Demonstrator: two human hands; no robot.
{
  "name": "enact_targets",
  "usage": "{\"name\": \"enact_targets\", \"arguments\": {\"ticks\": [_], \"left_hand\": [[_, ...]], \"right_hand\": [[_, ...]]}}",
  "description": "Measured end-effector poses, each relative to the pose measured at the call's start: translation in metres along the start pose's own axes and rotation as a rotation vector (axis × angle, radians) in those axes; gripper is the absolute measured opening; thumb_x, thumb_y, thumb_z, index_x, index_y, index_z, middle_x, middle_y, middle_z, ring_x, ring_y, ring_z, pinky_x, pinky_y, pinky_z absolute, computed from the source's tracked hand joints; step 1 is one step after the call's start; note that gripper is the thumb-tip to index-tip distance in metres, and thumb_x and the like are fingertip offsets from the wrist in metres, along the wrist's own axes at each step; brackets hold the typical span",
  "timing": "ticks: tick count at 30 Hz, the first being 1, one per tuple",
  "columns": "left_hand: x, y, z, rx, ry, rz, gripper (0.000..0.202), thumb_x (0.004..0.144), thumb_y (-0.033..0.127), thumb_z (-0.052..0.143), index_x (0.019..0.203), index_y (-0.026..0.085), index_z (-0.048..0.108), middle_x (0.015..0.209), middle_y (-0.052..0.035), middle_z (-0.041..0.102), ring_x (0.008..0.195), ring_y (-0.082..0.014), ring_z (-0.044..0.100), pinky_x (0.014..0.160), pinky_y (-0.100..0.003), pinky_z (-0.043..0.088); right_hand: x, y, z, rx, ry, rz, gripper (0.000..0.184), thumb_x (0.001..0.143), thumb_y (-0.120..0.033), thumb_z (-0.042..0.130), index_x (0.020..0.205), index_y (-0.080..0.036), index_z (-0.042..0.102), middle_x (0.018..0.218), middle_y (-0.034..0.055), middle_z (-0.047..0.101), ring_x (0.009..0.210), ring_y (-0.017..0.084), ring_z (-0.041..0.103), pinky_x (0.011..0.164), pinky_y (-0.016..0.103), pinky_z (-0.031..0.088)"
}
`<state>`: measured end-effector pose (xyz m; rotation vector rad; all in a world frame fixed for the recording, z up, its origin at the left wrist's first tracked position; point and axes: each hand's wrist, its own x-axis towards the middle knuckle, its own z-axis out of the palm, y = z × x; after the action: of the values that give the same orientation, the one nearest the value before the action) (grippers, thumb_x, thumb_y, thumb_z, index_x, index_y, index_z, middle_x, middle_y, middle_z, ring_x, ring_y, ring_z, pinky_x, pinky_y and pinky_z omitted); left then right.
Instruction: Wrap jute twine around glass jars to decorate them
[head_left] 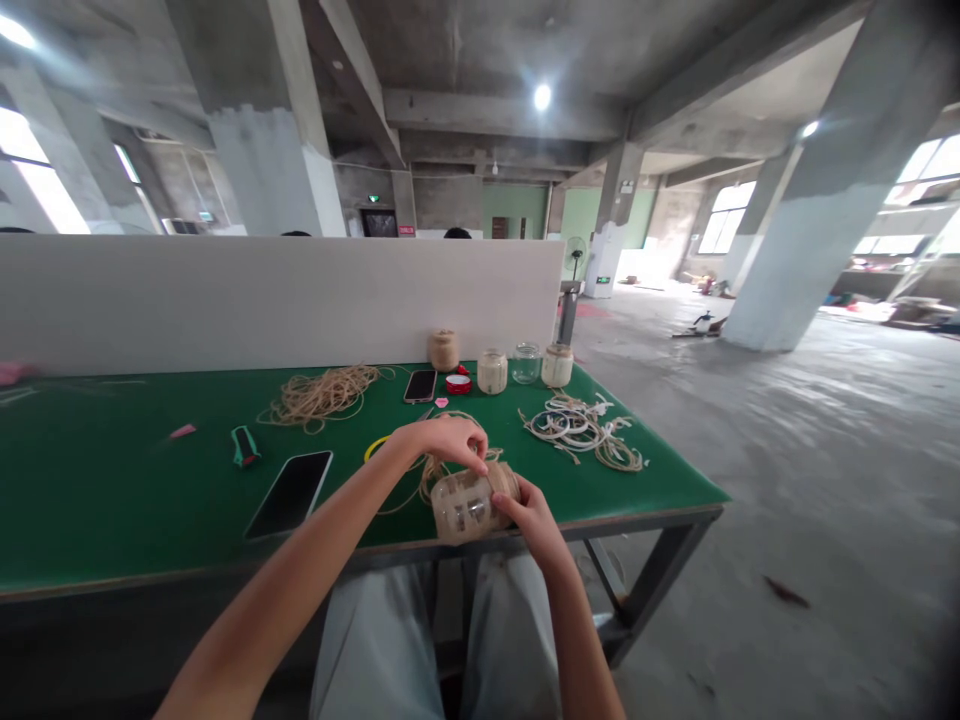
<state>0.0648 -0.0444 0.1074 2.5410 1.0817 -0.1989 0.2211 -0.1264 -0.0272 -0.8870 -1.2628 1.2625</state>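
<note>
A glass jar lies tilted on its side at the front edge of the green table. Its neck end, toward the right, is wound with jute twine. My right hand grips that wrapped end, thumb on the near side. Just above the jar, my left hand is closed with fingers curled in a pinch, seemingly on the twine; the strand between the fingertips is too fine to see clearly. Loose twine runs behind the jar, partly hidden by my left hand. A yellow ring, perhaps scissor handle, shows beside my left wrist.
Behind lie a twine heap, a phone, red tape and several jars, some wrapped. Cord coils lie right. Left are a larger phone and a green-handled tool. A white partition borders the back.
</note>
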Motion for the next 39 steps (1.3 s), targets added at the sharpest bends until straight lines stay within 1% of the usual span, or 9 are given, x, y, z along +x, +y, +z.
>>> {"name": "enact_targets", "arguments": {"ticks": [9,14,17,20,24,29,33,36,39], "left_hand": [[0.008,-0.025,0.015,-0.152,-0.064,0.043,0.035,0.073,0.048,0.054,0.091,0.02,0.064,0.085,0.0004,0.063,0.076,-0.0135,0.054,0.062,-0.019,0.038],[0.011,-0.025,0.019,-0.181,-0.06,0.076,0.033,0.073,0.047,0.054,0.088,0.019,0.064,0.082,0.0007,0.062,0.073,-0.0123,0.053,0.061,-0.019,0.037],[0.011,-0.022,0.019,-0.171,-0.039,0.065,0.033,0.07,0.048,0.057,0.085,0.019,0.064,0.079,0.0008,0.061,0.069,-0.0124,0.053,0.058,-0.019,0.036],[0.006,-0.019,0.02,-0.15,0.029,0.04,0.035,0.068,0.051,0.058,0.081,0.019,0.063,0.077,0.0007,0.061,0.068,-0.0129,0.052,0.056,-0.02,0.034],[-0.007,-0.019,0.026,-0.124,0.166,0.002,0.04,0.068,0.058,0.055,0.074,0.018,0.059,0.068,0.0014,0.057,0.065,-0.0135,0.051,0.057,-0.021,0.033],[-0.027,-0.023,0.037,-0.119,0.351,-0.038,0.039,0.073,0.057,0.049,0.076,0.019,0.054,0.061,0.0037,0.052,0.06,-0.0124,0.048,0.056,-0.021,0.031],[-0.035,-0.025,0.041,-0.117,0.482,-0.058,0.036,0.075,0.054,0.049,0.082,0.019,0.054,0.06,0.0045,0.05,0.058,-0.0125,0.047,0.057,-0.022,0.031],[-0.034,-0.023,0.043,-0.112,0.558,-0.07,0.042,0.074,0.054,0.051,0.096,0.018,0.053,0.06,0.0045,0.049,0.058,-0.0136,0.048,0.058,-0.023,0.031],[-0.032,-0.021,0.047,-0.109,0.583,-0.043,0.06,0.075,0.052,0.052,0.123,0.018,0.039,0.056,0.0068,0.047,0.054,-0.0137,0.048,0.062,-0.025,0.032]], "right_hand": [[0.002,-0.003,-0.005,-0.003,-0.059,0.005,0.045,0.066,-0.038,0.064,0.104,-0.014,0.059,0.084,0.0026,0.062,0.073,0.015,0.053,0.064,0.023,0.042],[0.01,-0.006,-0.009,-0.127,-0.005,0.021,0.035,0.073,-0.045,0.057,0.078,-0.011,0.06,0.065,-0.0006,0.053,0.058,0.01,0.044,0.051,0.019,0.033],[0.015,-0.007,-0.007,-0.207,0.032,0.025,0.036,0.074,-0.047,0.056,0.072,-0.011,0.056,0.059,-0.0029,0.046,0.054,0.008,0.037,0.047,0.018,0.027],[0.021,-0.009,-0.007,-0.267,-0.018,0.03,0.034,0.074,-0.046,0.055,0.073,-0.011,0.054,0.06,-0.0033,0.045,0.053,0.007,0.036,0.047,0.018,0.028],[0.035,-0.019,-0.012,-0.358,-0.198,0.025,0.027,0.074,-0.039,0.055,0.074,-0.012,0.054,0.061,-0.0032,0.046,0.054,0.007,0.037,0.048,0.019,0.03],[0.056,-0.044,-0.017,-0.518,-0.395,-0.038,0.019,0.07,-0.032,0.058,0.073,-0.015,0.051,0.062,-0.0048,0.041,0.055,0.007,0.035,0.047,0.019,0.028],[0.067,-0.067,-0.014,-0.658,-0.473,-0.115,0.017,0.07,-0.028,0.057,0.073,-0.017,0.044,0.063,-0.0064,0.034,0.056,0.007,0.031,0.048,0.019,0.026],[0.074,-0.082,-0.014,-0.768,-0.553,-0.151,0.016,0.069,-0.025,0.056,0.071,-0.018,0.042,0.063,-0.0067,0.034,0.057,0.008,0.033,0.051,0.02,0.027],[0.078,-0.093,-0.017,-0.874,-0.625,-0.179,0.015,0.068,-0.024,0.057,0.071,-0.017,0.045,0.065,-0.0058,0.04,0.06,0.009,0.038,0.055,0.021,0.031]]}}
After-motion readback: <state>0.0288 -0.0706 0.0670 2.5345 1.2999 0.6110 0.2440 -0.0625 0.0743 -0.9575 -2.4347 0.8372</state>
